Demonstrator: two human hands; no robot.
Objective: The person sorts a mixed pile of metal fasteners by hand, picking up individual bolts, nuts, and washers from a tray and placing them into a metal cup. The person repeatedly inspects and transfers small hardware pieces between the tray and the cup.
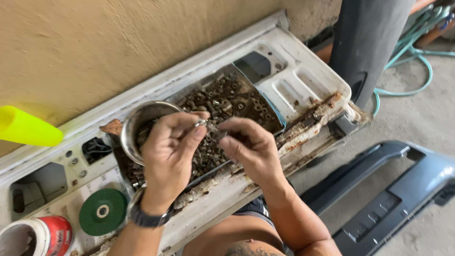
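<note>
Right now both of my hands are raised just above a rusty metal tray (246,90) heaped with old nuts, bolts and washers (227,102). My left hand (168,151), with a dark watch (144,218) on its wrist, has thumb and forefinger pinched closed on a small shiny piece of hardware (201,123), a ring or nut as far as I can tell; the other fingers curl loosely beneath. My right hand (251,144) comes in from the other side, its fingertips (226,137) closed on a small dark bolt (214,129) whose end touches the shiny piece, so the two hands meet over the middle of the tray. Whether the bolt is already threaded into the piece, I cannot tell; it is too small and partly hidden by my fingers.

Just behind my left hand a round steel bowl (135,121) sits in the tray's left end, tilted a little, with more dark hardware inside. The tray rests on a white, rust-stained sheet-metal panel (303,76) that leans along a tan wall (95,42). On the panel to the left lie a green grinding disc (103,212) and, near it at the frame's edge, a red and white tub (40,235). A bright yellow object (26,127) pokes in from the left against the wall. On the concrete floor to the right lie a grey plastic bumper (393,189) and a green hose (417,61).
</note>
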